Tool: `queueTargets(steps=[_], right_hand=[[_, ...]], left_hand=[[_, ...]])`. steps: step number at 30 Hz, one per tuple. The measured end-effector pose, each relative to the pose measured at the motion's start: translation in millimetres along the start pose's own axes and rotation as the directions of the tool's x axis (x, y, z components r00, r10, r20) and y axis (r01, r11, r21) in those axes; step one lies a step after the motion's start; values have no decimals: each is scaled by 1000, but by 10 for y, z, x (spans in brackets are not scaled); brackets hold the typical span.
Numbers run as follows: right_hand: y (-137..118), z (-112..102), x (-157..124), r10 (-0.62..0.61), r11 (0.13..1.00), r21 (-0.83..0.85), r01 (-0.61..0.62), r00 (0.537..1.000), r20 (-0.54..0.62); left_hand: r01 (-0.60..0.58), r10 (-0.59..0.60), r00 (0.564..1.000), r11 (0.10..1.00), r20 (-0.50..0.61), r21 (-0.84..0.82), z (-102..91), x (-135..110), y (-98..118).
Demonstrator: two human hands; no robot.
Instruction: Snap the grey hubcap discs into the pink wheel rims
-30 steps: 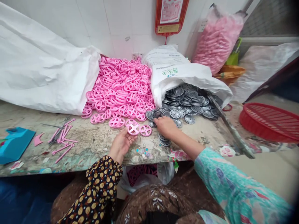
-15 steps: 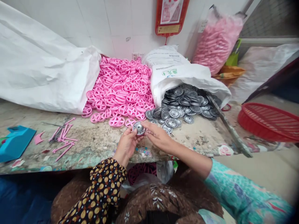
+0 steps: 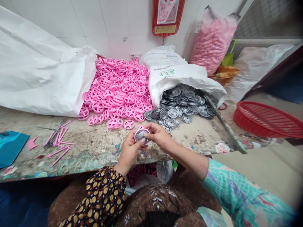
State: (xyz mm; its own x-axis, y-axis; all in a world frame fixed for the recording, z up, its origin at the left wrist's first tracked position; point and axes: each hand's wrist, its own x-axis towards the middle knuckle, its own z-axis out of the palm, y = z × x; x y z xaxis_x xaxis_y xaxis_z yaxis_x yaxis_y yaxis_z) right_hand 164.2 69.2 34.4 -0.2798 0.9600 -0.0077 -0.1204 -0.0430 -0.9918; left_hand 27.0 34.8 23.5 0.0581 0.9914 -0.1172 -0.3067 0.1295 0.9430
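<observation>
Between both hands, above the table's front edge, is a grey hubcap-like disc [image 3: 139, 135] with a pink wheel rim [image 3: 141, 126] showing around its edge. My left hand [image 3: 130, 148] grips it from the left, thumb along the near side. From the right, my right hand [image 3: 159, 136] holds the same piece, its thumb pressed on the disc's face and its fingers at the far edge. Just beyond lie a heap of pink spoked wheels [image 3: 118, 85] and a pile of grey discs [image 3: 172, 113] spilling from a white sack [image 3: 163, 78].
Pink rods [image 3: 60, 154] and a blue plastic piece [image 3: 14, 148] lie at left, under a large white sack [image 3: 47, 75]. A worn bar [image 3: 224, 127] leans out of the disc sack. At right sits a red basket [image 3: 262, 121]; behind stands a bag of pink parts [image 3: 213, 44].
My right hand's thumb has come onto the face of the grey disc, and the pink rim now shows around it. Both hands have moved slightly nearer to me. The view has shifted slightly.
</observation>
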Motion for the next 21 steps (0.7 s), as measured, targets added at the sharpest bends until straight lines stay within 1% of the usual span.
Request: queueTargets(steps=[1, 2, 3, 4, 5, 6, 7, 8, 9, 10, 11, 12, 13, 15, 16, 17, 18, 19, 21], right_hand=[[70, 22, -57, 47, 999, 26, -47, 999, -1], [144, 41, -131, 107, 994, 31, -107, 994, 11], [217, 55, -220, 168, 986, 8, -169, 985, 28], [283, 64, -318, 215, 976, -52, -212, 976, 47], [335, 64, -417, 233, 964, -150, -221, 970, 67], [367, 55, -505, 211, 942, -284, -179, 973, 88], [376, 33, -568, 156, 897, -432, -93, 981, 113], [362, -2, -594, 82, 822, -570, 16, 986, 145], [329, -51, -576, 9, 724, -680, 115, 984, 177], [282, -111, -509, -51, 621, -761, 190, 978, 203], [228, -179, -399, -81, 536, -816, 216, 975, 205], [174, -248, -255, -93, 470, -860, 199, 980, 176], [127, -314, -91, -97, 395, -902, 176, 984, 149], [65, -412, 239, -62, 231, -972, 54, 997, 40], [54, -438, 380, -41, 171, -985, 1, 999, -6], [57, -449, 495, -26, 130, -991, -43, 999, -46], [71, -447, 582, -16, 106, -992, -73, 997, -76], [92, -439, 644, -13, 96, -991, -94, 995, -96], [144, -421, 707, -17, 93, -987, -128, 991, -130]], left_hand=[[44, -44, 999, 999, 6, 22, -39, -25, -25], [109, -111, 993, 992, 32, 58, -93, -58, -48], [181, -190, 979, 977, 75, 113, -163, -98, -67], [238, -264, 956, 953, 129, 188, -244, -142, -81], [262, -316, 933, 924, 171, 277, -332, -185, -86], [240, -324, 927, 900, 190, 365, -419, -222, -82], [186, -290, 940, 876, 177, 445, -499, -247, -68], [119, -225, 963, 845, 145, 521, -565, -254, -45], [52, -137, 986, 803, 99, 593, -611, -238, -18], [-5, -40, 998, 752, 53, 659, -634, -200, 10], [-54, 51, 998, 695, 26, 717, -632, -138, 32], [-99, 128, 992, 636, 23, 766, -608, -57, 44], [-146, 190, 981, 581, 42, 801, -564, 38, 42], [-214, 249, 963, 474, 102, 854, -434, 250, -4], [-219, 254, 960, 427, 116, 877, -360, 355, -43], [-216, 259, 958, 383, 120, 898, -288, 455, -86], [-203, 258, 959, 357, 113, 912, -222, 545, -131], [-185, 246, 964, 346, 101, 920, -166, 624, -171], [-150, 215, 974, 359, 75, 921, -95, 742, -228]])
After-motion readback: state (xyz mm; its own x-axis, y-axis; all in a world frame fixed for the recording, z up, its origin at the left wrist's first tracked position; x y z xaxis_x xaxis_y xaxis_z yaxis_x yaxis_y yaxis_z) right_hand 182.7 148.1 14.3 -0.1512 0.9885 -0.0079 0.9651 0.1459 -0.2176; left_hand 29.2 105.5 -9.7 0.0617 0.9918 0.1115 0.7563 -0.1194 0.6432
